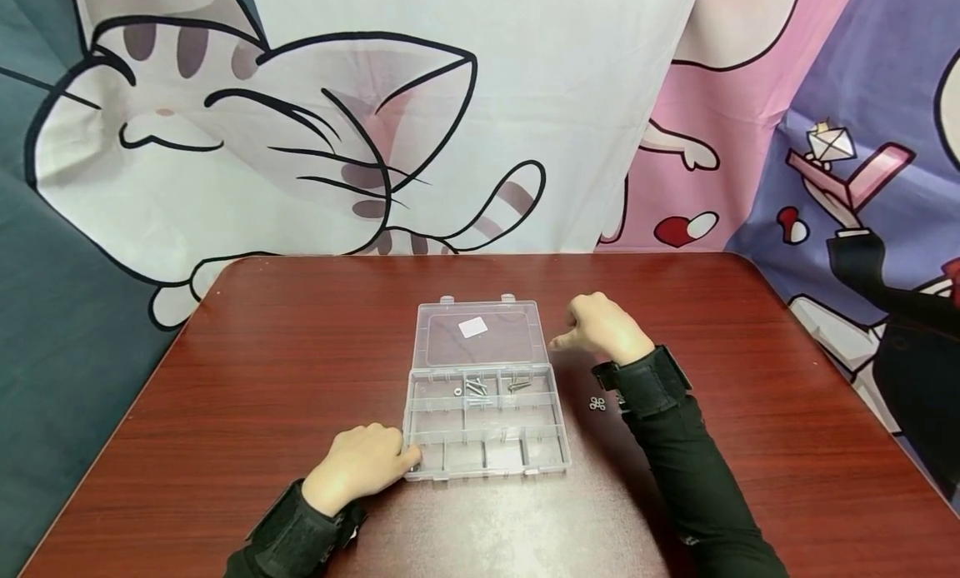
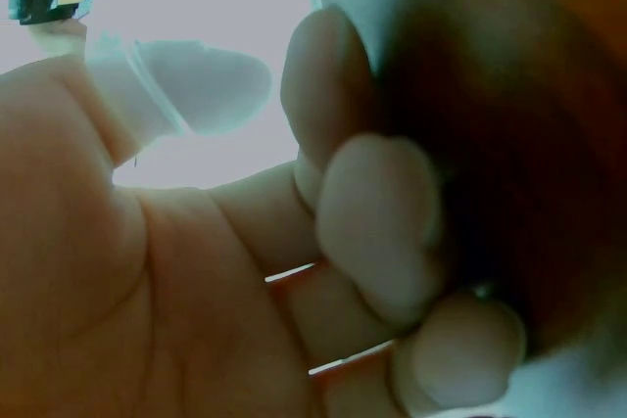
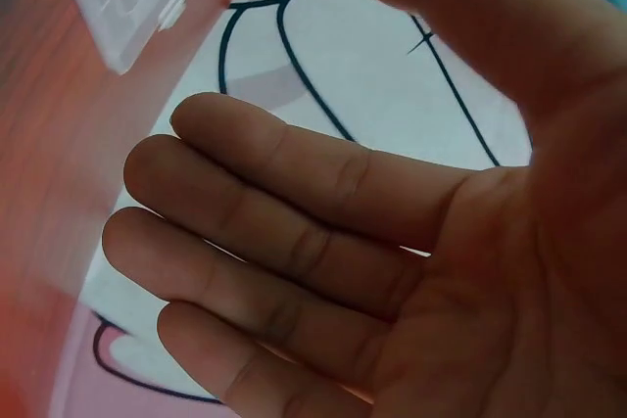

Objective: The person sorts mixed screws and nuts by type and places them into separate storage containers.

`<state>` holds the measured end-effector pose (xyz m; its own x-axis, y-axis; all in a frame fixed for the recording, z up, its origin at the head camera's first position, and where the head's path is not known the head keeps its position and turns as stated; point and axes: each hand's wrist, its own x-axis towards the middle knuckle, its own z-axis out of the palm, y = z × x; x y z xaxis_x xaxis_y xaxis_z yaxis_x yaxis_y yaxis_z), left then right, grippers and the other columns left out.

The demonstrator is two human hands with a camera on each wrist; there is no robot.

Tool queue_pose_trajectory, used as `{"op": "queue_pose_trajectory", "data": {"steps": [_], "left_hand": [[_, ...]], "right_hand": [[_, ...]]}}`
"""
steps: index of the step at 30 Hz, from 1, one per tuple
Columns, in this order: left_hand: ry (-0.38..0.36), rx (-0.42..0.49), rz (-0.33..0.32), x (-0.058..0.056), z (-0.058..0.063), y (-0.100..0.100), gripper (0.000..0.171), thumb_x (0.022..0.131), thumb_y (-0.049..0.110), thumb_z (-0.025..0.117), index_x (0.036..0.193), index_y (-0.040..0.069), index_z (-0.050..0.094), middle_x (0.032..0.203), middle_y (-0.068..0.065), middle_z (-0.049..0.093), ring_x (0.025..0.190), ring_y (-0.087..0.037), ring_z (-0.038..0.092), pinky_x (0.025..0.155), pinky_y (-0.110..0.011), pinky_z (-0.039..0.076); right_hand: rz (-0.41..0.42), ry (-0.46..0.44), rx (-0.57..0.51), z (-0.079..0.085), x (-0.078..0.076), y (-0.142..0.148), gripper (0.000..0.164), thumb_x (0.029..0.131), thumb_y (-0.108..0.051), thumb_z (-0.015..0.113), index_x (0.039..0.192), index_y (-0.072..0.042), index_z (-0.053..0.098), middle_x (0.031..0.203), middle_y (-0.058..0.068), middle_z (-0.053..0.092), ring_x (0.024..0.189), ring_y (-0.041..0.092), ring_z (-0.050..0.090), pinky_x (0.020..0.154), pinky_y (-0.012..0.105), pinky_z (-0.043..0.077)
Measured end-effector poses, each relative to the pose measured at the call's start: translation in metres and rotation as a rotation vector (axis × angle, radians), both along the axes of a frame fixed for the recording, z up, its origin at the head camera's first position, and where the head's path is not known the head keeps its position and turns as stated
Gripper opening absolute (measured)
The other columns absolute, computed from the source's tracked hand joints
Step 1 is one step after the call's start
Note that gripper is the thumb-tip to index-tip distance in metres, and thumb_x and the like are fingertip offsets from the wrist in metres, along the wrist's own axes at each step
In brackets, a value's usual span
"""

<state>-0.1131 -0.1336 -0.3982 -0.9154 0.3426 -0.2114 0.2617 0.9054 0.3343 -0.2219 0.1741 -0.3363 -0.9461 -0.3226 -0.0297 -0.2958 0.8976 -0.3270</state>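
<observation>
Pinching the clear plastic box [image 1: 463,416] at seven o'clock is the left hand [image 1: 360,463]; the right hand [image 1: 606,326], fingers [image 3: 230,193] loosely straight, hovers at two beside the white-labelled lid [image 1: 498,349].

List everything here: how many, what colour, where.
Rectangular plastic compartment box: one, clear, mid-table
Plastic lid: one, clear, open, box's far edge
Square label: one, white, on lid
Metal screws: several, silver, box's back row
Metal nuts: several, silver, right of box; one inside
Wood-grain table: one, reddish-brown, underneath
Cartoon-printed cloth: count unclear, multicoloured, behind table
Straps: two, black, wrists
Sleeves: two, dark, forearms
Left grip: one, bare, box's near-left corner
Right grip: one, bare, beside lid
</observation>
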Motion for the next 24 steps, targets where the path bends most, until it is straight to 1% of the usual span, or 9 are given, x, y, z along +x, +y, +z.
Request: {"op": "queue_pose_trajectory", "data": {"steps": [2, 6, 11, 15, 21, 24], "left_hand": [[-0.003, 0.000, 0.001, 0.000, 0.000, 0.000, 0.045, 0.086, 0.029, 0.050, 0.047, 0.015, 0.032, 0.047, 0.004, 0.023, 0.043, -0.012, 0.027, 0.044, -0.029, 0.021], [-0.009, 0.000, 0.006, 0.000, 0.001, -0.001, 0.044, 0.086, 0.029, 0.049, 0.048, 0.015, 0.032, 0.048, 0.004, 0.023, 0.043, -0.012, 0.026, 0.044, -0.029, 0.020], [-0.011, 0.007, 0.008, 0.000, 0.001, 0.000, 0.044, 0.086, 0.029, 0.049, 0.048, 0.015, 0.032, 0.048, 0.004, 0.023, 0.044, -0.012, 0.025, 0.045, -0.029, 0.019], [0.000, 0.004, 0.005, 0.000, 0.000, -0.001, 0.043, 0.085, 0.028, 0.049, 0.048, 0.015, 0.032, 0.048, 0.004, 0.024, 0.044, -0.012, 0.027, 0.044, -0.029, 0.021], [-0.001, -0.001, 0.010, -0.001, -0.002, -0.001, 0.042, 0.085, 0.029, 0.048, 0.048, 0.015, 0.033, 0.048, 0.004, 0.025, 0.043, -0.012, 0.029, 0.044, -0.029, 0.022], [-0.004, -0.002, 0.011, -0.001, -0.002, -0.001, 0.043, 0.085, 0.029, 0.048, 0.048, 0.015, 0.033, 0.048, 0.004, 0.025, 0.044, -0.012, 0.029, 0.044, -0.029, 0.022]], "right_hand": [[-0.018, -0.013, 0.008, -0.002, 0.001, 0.004, 0.043, 0.065, -0.026, 0.079, 0.048, -0.012, 0.042, 0.049, -0.005, 0.031, 0.047, 0.013, 0.035, 0.045, 0.027, 0.028], [-0.039, -0.044, 0.023, -0.006, 0.003, 0.012, 0.033, 0.067, -0.026, 0.078, 0.055, -0.008, 0.054, 0.053, -0.001, 0.042, 0.052, 0.017, 0.042, 0.047, 0.029, 0.034], [-0.064, -0.063, 0.029, -0.010, 0.006, 0.020, 0.029, 0.068, -0.026, 0.077, 0.062, -0.004, 0.059, 0.058, 0.003, 0.050, 0.056, 0.019, 0.046, 0.050, 0.032, 0.038], [-0.072, -0.070, 0.027, -0.012, 0.009, 0.026, 0.027, 0.069, -0.025, 0.077, 0.066, -0.003, 0.061, 0.061, 0.004, 0.053, 0.057, 0.020, 0.048, 0.052, 0.033, 0.040], [-0.069, -0.058, 0.027, -0.016, 0.012, 0.033, 0.025, 0.068, -0.022, 0.077, 0.066, -0.003, 0.062, 0.061, 0.004, 0.054, 0.057, 0.020, 0.049, 0.052, 0.034, 0.040], [-0.087, -0.069, 0.030, -0.018, 0.014, 0.035, 0.025, 0.068, -0.022, 0.077, 0.065, -0.003, 0.061, 0.061, 0.005, 0.054, 0.054, 0.020, 0.049, 0.050, 0.034, 0.041]]}}
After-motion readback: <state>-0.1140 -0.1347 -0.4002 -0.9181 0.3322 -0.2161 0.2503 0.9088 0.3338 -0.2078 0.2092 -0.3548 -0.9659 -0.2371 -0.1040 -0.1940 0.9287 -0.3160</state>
